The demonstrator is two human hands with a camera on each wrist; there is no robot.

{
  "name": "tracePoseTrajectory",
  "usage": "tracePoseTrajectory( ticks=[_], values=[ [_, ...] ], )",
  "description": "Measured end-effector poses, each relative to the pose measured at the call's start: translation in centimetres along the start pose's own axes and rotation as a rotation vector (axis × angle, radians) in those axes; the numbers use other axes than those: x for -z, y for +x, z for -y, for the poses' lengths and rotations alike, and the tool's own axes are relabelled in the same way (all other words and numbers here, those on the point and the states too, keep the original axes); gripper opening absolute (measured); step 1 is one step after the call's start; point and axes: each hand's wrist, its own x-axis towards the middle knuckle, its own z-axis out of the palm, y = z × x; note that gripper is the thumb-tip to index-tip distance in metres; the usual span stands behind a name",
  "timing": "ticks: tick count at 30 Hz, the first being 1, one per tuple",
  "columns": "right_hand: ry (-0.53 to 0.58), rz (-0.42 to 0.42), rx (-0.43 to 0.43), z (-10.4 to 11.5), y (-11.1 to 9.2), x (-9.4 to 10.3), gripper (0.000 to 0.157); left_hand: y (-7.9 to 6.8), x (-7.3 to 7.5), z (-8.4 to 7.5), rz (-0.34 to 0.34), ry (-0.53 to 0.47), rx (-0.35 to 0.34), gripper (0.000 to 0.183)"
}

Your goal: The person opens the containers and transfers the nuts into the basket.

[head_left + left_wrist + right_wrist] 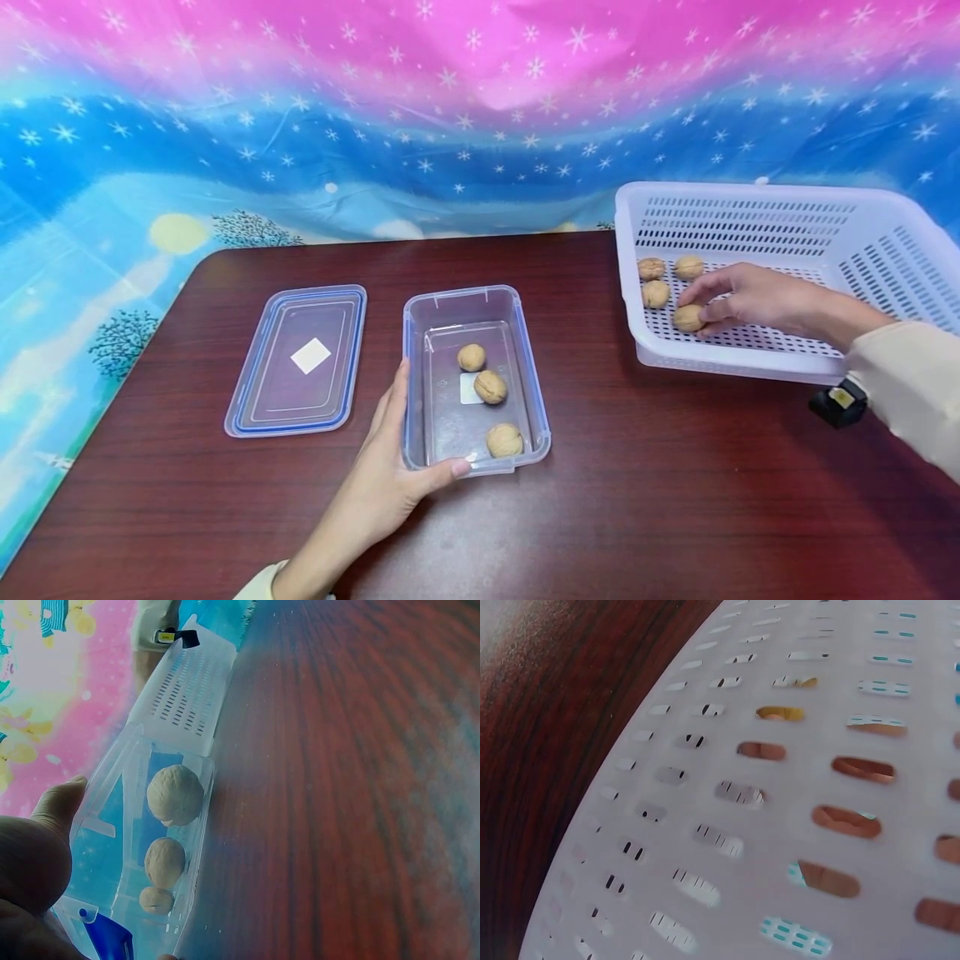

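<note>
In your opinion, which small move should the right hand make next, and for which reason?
I would lift the walnut straight up from the basket floor: the right hand appears to pinch it. Three other walnuts lie in the clear container, which the left hand holds, so this one probably belongs there too.

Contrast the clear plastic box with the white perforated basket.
The clear rectangular plastic box has solid, see-through walls; the white perforated plastic basket has slotted, opaque ones. The basket is larger than the box. The box holds three tan walnuts; the basket, four. Both are open-topped.
</note>
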Motion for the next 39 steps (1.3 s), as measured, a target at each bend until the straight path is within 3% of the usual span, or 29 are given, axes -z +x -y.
tracePoseTrajectory(
  ticks=[16,30,39],
  values=[
    [-0.155,-0.019,-0.036,-0.1,-1.1,0.4,0.048,0.0,-0.1,0.0,0.0,0.0,-0.009,0.13],
    [-0.129,-0.086,-0.008,-0.3,-1.5,1.3,0.05,-0.1,0.0,-0.2,-0.015,0.023,-0.044,0.128],
    [-0.157,-0.099,-0.013,0.4,-2.4,1.7,0.051,-0.1,-0.1,0.1,-0.014,0.018,-0.027,0.13]
  ],
)
